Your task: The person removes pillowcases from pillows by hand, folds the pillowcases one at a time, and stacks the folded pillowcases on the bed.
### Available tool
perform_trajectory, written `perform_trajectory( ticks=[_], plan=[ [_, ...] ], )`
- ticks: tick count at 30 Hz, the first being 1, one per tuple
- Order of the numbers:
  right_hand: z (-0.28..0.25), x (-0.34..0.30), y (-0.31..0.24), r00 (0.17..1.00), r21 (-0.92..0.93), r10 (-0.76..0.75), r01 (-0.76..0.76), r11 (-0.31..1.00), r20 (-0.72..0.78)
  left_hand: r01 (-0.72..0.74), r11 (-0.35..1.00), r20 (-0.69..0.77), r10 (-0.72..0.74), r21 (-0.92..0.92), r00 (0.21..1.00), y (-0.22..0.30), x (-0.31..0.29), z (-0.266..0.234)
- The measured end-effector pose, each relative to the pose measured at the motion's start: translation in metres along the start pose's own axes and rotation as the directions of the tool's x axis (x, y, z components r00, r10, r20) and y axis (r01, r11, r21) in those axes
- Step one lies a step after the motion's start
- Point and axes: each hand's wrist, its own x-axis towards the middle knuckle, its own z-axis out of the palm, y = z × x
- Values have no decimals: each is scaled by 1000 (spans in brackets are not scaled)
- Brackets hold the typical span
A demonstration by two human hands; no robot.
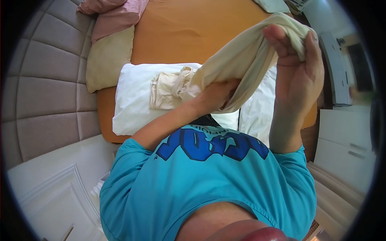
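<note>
A long cream cloth [237, 52] is stretched up and to the right between my two hands, its loose folds hanging in a loop. Raised at the upper right, my right hand [298, 68] has its fingers and thumb curled round the far end of the cloth. Lower and nearer my chest, my left hand [223, 93] grips the near part, and folds cover most of its fingertips. Left of that hand, a folded cream cloth bundle [165, 90] with a gathered end lies on a white pillow [132, 96].
The bed has an orange sheet [173, 32]. Beige [110, 60] and pink pillows [118, 18] lie by the grey padded headboard [48, 72]. More white bedding [255, 116] is under my right arm. White drawers [341, 128] stand at the right, a white panelled door [52, 193] at lower left.
</note>
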Motion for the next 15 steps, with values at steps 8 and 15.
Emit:
perform_trajectory(
  ticks=[8,15],
  plan=[
    [-3,5,-20,958,77,-93,74,994,272,109,978,-399,-29,178,917,-45,13,-1],
    [2,46,8,933,-385,-359,326,863,-14,268,904,-205,-347,-333,915,-20,-2,-101]
  ],
)
